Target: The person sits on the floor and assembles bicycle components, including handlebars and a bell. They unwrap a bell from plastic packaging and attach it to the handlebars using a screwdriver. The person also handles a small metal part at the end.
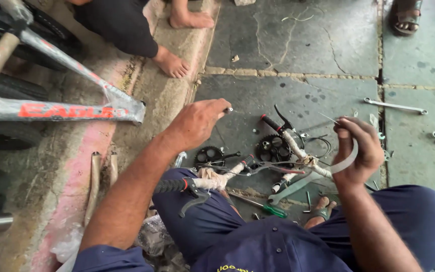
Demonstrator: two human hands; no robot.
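Left hand is closing in a loose fist, pinching a small metal cable end at its fingertips, raised above the floor. Right hand is gripping a curved translucent strip, w/ a thin cable projecting past thumb. Handlebar, wrapped in pale packing, is lying across the person's lap btwn both hands, brake levers attached. Chainring and green-handled screwdriver are resting on the stone floor nearby; wrench is lying well apart, to the right.
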